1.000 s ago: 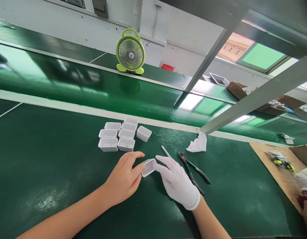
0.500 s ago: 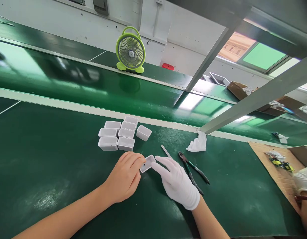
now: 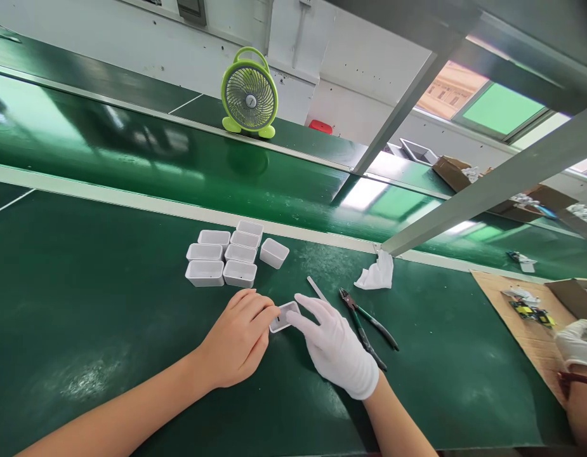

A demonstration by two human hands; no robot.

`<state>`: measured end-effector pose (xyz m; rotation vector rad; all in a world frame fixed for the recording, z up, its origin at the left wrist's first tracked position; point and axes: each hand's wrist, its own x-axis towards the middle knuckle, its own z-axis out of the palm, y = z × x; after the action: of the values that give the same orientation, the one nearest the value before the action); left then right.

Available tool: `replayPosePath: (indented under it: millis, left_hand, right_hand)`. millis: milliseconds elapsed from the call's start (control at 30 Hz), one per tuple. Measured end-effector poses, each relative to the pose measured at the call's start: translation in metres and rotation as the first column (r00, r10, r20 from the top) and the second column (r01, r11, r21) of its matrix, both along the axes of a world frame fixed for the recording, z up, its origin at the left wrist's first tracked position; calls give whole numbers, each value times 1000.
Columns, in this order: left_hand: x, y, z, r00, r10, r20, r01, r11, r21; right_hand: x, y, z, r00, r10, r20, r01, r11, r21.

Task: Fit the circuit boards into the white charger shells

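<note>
A small white plastic box, open at the top with a dark slot inside, lies on the green table between my hands. My bare left hand is closed, its fingertips gripping the box's left end. On the opposite end rest the thumb and fingers of my right hand, which wears a white glove and also grips the box. Just beyond my hands several similar white boxes stand in two columns, and one tilted box sits apart to their right.
Green-handled pliers and a thin light strip lie right of my gloved hand. Behind them is a crumpled white cloth by a metal post. At far right, a co-worker's gloved hand is over cardboard holding circuit boards. A green fan stands beyond.
The held box has shifted slightly right and down with its left end still in my left fingers. My right hand has moved a little left. The other boxes keep their arrangement.
</note>
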<state>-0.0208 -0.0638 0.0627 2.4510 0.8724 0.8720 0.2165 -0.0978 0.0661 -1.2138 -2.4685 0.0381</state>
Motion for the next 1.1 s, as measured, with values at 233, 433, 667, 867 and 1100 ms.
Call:
replayPosePath:
  millis: [233,433,667,867,1100]
  left_hand:
    - [-1,0,2,998,-57,18,57,998,29]
    - [0,-2,1,984,-165,69,164,986,17]
    - [1,-1,2,989,-146,32,139,979,147]
    - [0,1,3,991,-127,-35,131,974,183]
    - [1,-1,8,990,-128,-53,136,975,176]
  right_hand:
    - [0,-2,3,999,21,-33,-19,997,71]
    - [-1,1,5,998,58,-9,-57,997,47]
    - [2,-2,3,996,74,-47,-70,994,84]
    - [4,2,3,992,78,-96,-71,994,82]
    - [4,-2,6,994,67,-83,-57,992,117]
